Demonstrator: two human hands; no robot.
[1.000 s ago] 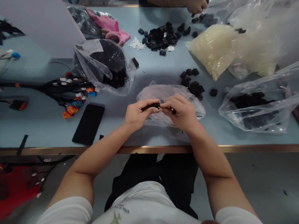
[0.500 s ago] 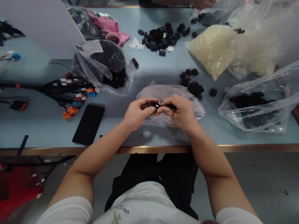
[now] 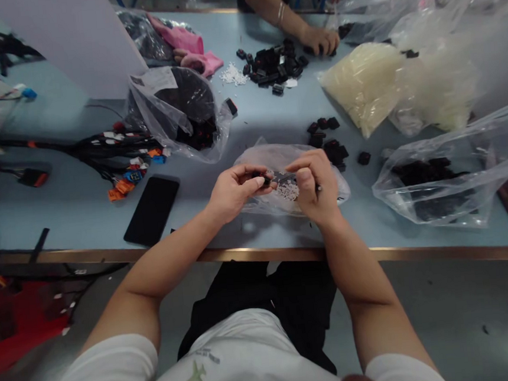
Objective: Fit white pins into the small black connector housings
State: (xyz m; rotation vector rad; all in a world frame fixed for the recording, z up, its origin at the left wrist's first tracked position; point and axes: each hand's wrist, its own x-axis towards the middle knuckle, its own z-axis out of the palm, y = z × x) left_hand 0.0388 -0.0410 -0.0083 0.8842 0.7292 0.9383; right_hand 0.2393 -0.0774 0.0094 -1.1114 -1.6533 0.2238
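My left hand (image 3: 234, 189) is closed in a pinch on a small black connector (image 3: 262, 179) just above the table's near edge. My right hand (image 3: 313, 186) is closed too, thumb against forefinger, a little to the right; what it pinches is too small to name. Between and under both hands lies a clear plastic bag (image 3: 255, 158) with small white pieces (image 3: 288, 191) showing inside. A few loose black connectors (image 3: 330, 142) lie just beyond the bag.
A black phone (image 3: 151, 209) lies left of my hands. A wire harness (image 3: 113, 155) with coloured plugs, bags of black parts (image 3: 435, 180) (image 3: 185, 110) and a bag of cream pieces (image 3: 362, 83) surround them. A co-worker's hand (image 3: 321, 39) rests on a black connector pile (image 3: 272, 64).
My hands have drawn slightly apart, the right one lifting off the connector. The co-worker's hand came down from the far edge onto the black pile.
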